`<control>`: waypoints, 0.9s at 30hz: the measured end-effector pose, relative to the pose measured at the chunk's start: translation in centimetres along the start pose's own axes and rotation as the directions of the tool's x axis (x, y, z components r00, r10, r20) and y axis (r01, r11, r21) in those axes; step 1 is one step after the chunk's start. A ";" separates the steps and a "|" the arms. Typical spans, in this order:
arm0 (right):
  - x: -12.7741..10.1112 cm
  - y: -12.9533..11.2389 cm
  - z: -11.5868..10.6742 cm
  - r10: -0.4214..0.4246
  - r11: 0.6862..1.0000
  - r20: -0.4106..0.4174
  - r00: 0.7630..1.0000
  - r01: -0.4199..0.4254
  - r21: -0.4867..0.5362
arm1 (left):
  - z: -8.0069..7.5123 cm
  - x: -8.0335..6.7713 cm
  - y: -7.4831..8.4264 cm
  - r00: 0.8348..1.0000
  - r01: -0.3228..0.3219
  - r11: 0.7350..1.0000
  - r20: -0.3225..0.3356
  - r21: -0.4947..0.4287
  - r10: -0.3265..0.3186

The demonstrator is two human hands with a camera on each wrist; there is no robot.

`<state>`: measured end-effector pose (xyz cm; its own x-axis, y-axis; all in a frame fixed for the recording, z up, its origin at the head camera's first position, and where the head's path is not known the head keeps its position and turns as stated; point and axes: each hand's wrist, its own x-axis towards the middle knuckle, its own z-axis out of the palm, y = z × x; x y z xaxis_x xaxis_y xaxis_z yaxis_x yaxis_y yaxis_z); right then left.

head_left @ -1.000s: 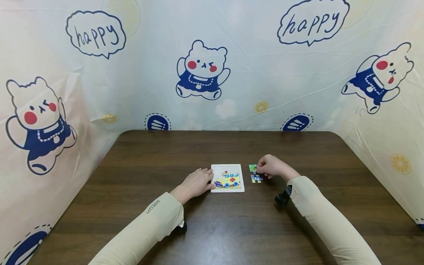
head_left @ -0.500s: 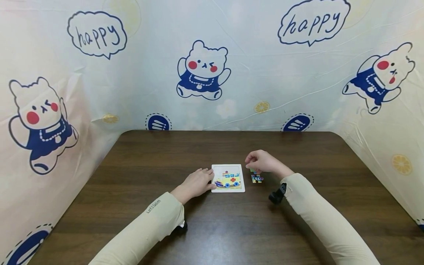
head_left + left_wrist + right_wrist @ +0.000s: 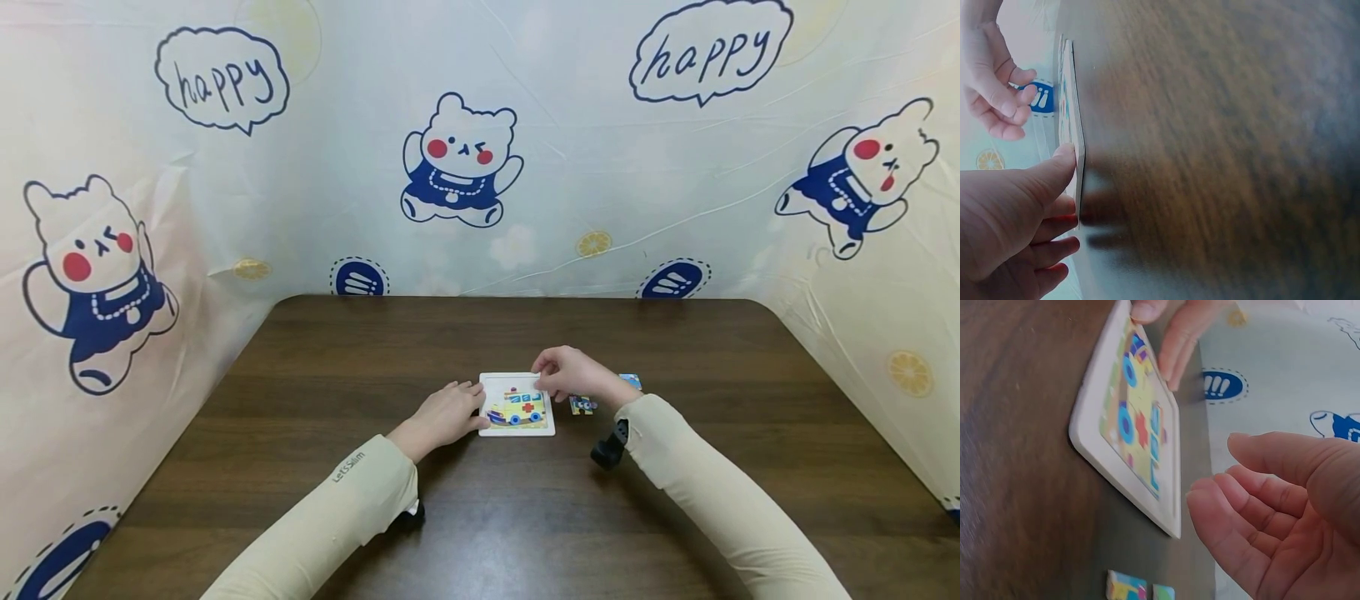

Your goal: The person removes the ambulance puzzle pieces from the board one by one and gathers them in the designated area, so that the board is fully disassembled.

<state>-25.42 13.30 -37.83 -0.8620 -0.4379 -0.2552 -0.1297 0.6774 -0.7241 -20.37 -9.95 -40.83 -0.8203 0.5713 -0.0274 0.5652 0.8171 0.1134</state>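
Dark wood table (image 3: 300,467), walled on 3 sides by bear-print "happy" sheeting (image 3: 225,208). White puzzle tray (image 3: 517,403) lies flat mid-table, ambulance picture up. Left hand (image 3: 444,414) rests at the tray's left edge, fingers straight and together, tips touching the rim (image 3: 1076,164), likely bracing it so it won't slide. Right hand (image 3: 572,375) hangs over the tray's top-right corner, fingers loosely curled and slightly apart; right wrist view shows the palm (image 3: 1285,500) empty, though whether the fingertips pinch a piece there can't be told from the head view. Loose puzzle pieces (image 3: 581,405) sit just right of the tray, within the right hand's reach; 2 of them show flat on the table (image 3: 1138,589). 1 blue piece (image 3: 631,380) lies further right, partly behind the wrist.
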 end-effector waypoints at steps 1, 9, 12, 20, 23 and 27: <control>0.1 -0.1 0.2 -0.004 1.000 0.004 1.000 0.004 -0.003 | 0.0 0.0 0.0 1.000 0.001 1.000 0.000 0.000 -0.001; 0.6 -0.3 1.6 -0.005 1.000 0.029 1.000 0.005 -0.026 | -0.1 0.0 0.0 1.000 0.003 1.000 0.001 -0.002 -0.003; 0.6 -0.4 2.1 0.001 1.000 0.038 0.999 0.000 -0.021 | 0.0 0.0 0.0 1.000 -0.005 1.000 -0.007 -0.002 0.005; 1.2 -0.2 3.0 0.020 0.999 0.040 0.999 -0.019 -0.033 | 0.0 0.0 0.0 0.999 -0.025 1.000 -0.031 -0.005 0.025; 1.4 -0.2 3.2 0.034 0.998 0.036 0.999 -0.033 -0.046 | 0.0 0.0 0.0 0.999 -0.027 1.000 -0.032 -0.007 0.027; 1.4 -0.2 3.4 0.051 0.997 0.044 0.998 -0.048 -0.055 | 0.0 0.0 0.0 0.999 -0.029 1.000 -0.031 -0.012 0.028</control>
<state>-24.94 10.50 -40.22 -0.8453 -0.4284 -0.3193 -0.1146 0.7290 -0.6748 -20.37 -9.95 -40.81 -0.8063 0.5915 0.0061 0.5874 0.7994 0.1257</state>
